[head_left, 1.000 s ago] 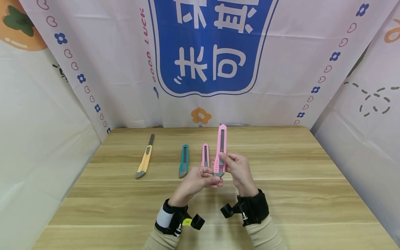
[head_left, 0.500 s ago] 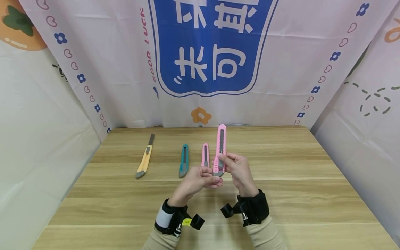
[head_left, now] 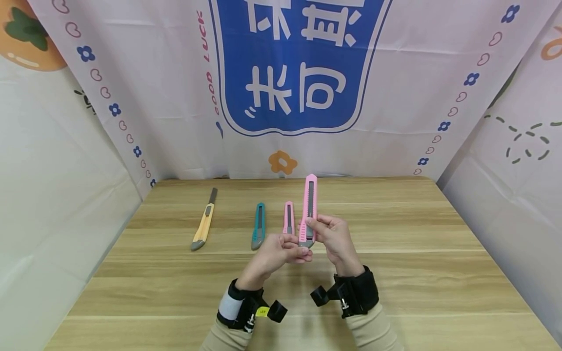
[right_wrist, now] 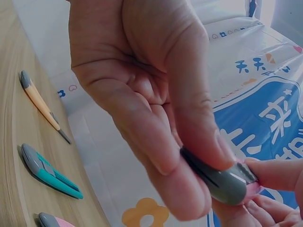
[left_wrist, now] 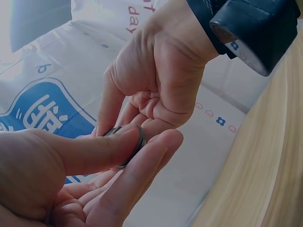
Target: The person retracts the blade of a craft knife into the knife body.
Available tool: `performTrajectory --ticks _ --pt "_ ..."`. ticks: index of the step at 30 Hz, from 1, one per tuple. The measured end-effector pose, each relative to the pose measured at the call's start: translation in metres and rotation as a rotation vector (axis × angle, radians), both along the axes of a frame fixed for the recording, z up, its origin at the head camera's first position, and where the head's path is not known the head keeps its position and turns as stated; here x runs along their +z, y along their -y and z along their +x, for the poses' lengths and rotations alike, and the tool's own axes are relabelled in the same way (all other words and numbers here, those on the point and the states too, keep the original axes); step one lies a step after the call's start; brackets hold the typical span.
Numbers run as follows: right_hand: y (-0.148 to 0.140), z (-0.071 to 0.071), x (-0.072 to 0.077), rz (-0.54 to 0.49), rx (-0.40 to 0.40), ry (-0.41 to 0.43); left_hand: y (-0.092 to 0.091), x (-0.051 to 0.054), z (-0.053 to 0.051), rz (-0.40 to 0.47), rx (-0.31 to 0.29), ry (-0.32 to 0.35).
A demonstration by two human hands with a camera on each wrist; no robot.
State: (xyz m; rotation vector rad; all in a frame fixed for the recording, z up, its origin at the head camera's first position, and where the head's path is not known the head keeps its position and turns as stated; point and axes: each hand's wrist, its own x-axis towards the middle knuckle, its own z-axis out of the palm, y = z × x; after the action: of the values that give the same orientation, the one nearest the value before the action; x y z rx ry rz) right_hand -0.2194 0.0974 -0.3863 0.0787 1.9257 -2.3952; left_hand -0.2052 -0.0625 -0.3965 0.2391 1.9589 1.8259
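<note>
A large pink cutter stands roughly upright between the two hands, no blade visible past its tip. My left hand pinches its grey bottom end between thumb and fingers; the right wrist view shows that grey end up close. Higher on the handle, my right hand grips the body with its thumb on the front, by the slider. A small pink cutter lies just behind the left fingers, its lower end hidden. In the left wrist view, the left thumb covers part of the grey end.
Left of the hands, a teal cutter lies on the wooden table. Farther left is a yellow cutter with its blade extended. A printed cloth hangs behind the table's back edge.
My right thumb has slid slightly down the pink cutter with the slider, and the bit of blade at its tip has gone from sight. The left hand has barely moved.
</note>
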Motion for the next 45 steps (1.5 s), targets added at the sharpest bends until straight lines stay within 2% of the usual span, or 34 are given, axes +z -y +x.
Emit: performTrajectory --ticks 20,26,29,31,35,38,41,43,45 --pt "-0.001 -0.001 0.001 -0.009 -0.010 0.017 -0.001 -0.002 0.001 0.026 0.004 -0.020" --pt "-0.001 -0.001 0.001 -0.034 -0.037 0.023 -0.002 -0.001 0.001 0.004 0.007 -0.062" --pt "-0.001 -0.002 0.000 -0.040 -0.037 0.027 -0.004 0.000 0.001 -0.046 0.015 -0.141" --pt "-0.001 -0.002 0.000 -0.040 -0.041 0.027 -0.005 0.001 0.003 -0.113 0.042 -0.250" --pt "-0.001 -0.002 -0.001 -0.033 -0.068 0.037 -0.011 0.002 0.007 -0.267 0.182 -0.478" --pt "0.000 -0.002 -0.001 -0.037 -0.097 0.047 -0.017 0.002 0.011 -0.328 0.299 -0.621" --pt "0.002 -0.002 -0.001 -0.045 -0.117 0.046 -0.022 0.001 0.014 -0.378 0.388 -0.758" --pt "0.003 -0.002 -0.002 -0.050 -0.121 0.041 -0.025 0.000 0.015 -0.421 0.431 -0.820" --pt "0.005 -0.002 -0.002 -0.048 -0.120 0.036 -0.026 -0.001 0.017 -0.453 0.457 -0.852"
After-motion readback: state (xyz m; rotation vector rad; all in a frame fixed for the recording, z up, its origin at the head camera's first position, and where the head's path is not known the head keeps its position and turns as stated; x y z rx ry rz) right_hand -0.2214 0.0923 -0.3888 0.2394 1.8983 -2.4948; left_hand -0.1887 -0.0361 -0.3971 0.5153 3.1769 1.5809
